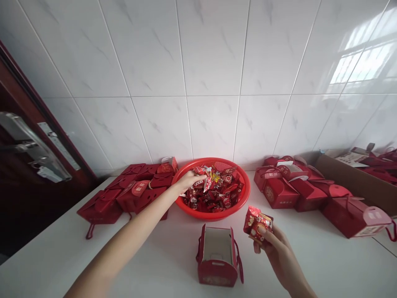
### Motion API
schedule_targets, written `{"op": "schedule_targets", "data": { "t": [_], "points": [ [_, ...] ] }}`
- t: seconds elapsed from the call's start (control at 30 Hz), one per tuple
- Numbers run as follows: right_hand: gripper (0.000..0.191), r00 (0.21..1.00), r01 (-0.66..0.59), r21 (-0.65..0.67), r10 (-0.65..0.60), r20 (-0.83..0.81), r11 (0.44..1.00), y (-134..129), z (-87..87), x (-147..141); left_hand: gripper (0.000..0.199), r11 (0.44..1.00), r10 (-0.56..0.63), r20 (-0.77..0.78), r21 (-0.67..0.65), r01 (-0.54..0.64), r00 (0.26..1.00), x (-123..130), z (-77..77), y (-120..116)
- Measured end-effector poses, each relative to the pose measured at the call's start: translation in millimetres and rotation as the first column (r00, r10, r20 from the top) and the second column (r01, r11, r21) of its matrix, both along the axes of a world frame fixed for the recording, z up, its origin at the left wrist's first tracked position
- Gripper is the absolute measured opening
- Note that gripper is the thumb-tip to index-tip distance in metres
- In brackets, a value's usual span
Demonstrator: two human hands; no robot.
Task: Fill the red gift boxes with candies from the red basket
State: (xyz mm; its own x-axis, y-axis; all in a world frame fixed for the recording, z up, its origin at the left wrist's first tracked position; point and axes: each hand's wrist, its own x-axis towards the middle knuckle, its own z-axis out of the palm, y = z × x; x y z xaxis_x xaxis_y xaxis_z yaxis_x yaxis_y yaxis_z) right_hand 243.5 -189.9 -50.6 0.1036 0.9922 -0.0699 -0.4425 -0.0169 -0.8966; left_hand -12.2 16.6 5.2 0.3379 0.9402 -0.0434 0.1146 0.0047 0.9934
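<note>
My left hand (190, 182) reaches over the left side of a red plastic basket (214, 215), its fingers closed on small wrapped candies (207, 182). Beneath it, the basket is heaped with red candy packets (226, 201). To the right of an open red gift box (217, 273), my right hand (274, 244) is raised and shut on several red and gold candy packets (257, 225). The thumb presses across their front. That box stands upright with its top open, and no candy shows inside. A dark red cord handle (240, 265) hangs at its side.
Closed red gift boxes (136, 190) are grouped on the left of the white table (167, 256), and more red boxes (282, 194) stand on the right. Behind them is a cardboard carton (366, 180) with red pieces. A tiled wall (214, 124) rises behind; a door (18, 165) is left.
</note>
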Motion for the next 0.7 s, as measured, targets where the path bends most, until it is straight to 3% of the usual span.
{"op": "schedule_targets", "data": {
  "t": [0.1,0.3,0.47,0.6,0.7],
  "points": [
    [0.036,1.0,0.007,-0.018,-0.007,0.002,1.0,1.1,-0.9,1.8,0.036,0.995,0.087,-0.026,-0.037,-0.088,0.996,0.0,-3.7,2.0],
    [0.036,1.0,0.011,-0.053,-0.011,0.011,0.999,2.3,-2.2,4.5,0.037,0.988,0.108,-0.052,-0.104,-0.113,0.993,1.4,-0.3,-1.9],
    [0.036,1.0,0.016,-0.069,-0.014,0.025,0.997,0.1,-1.0,3.8,0.045,0.975,0.177,-0.211,-0.093,-0.2,0.961,3.4,8.0,-10.0],
    [0.036,0.999,0.004,-0.062,-0.002,0.037,0.998,-0.6,0.1,2.3,0.068,0.99,0.109,-0.298,-0.048,-0.129,0.948,4.4,7.0,-13.5],
    [0.035,0.999,0.001,-0.047,0.001,0.041,0.999,-0.5,1.0,1.4,0.068,0.997,0.012,-0.394,0.077,0.02,0.919,4.7,-0.6,-10.6]
  ]
}}
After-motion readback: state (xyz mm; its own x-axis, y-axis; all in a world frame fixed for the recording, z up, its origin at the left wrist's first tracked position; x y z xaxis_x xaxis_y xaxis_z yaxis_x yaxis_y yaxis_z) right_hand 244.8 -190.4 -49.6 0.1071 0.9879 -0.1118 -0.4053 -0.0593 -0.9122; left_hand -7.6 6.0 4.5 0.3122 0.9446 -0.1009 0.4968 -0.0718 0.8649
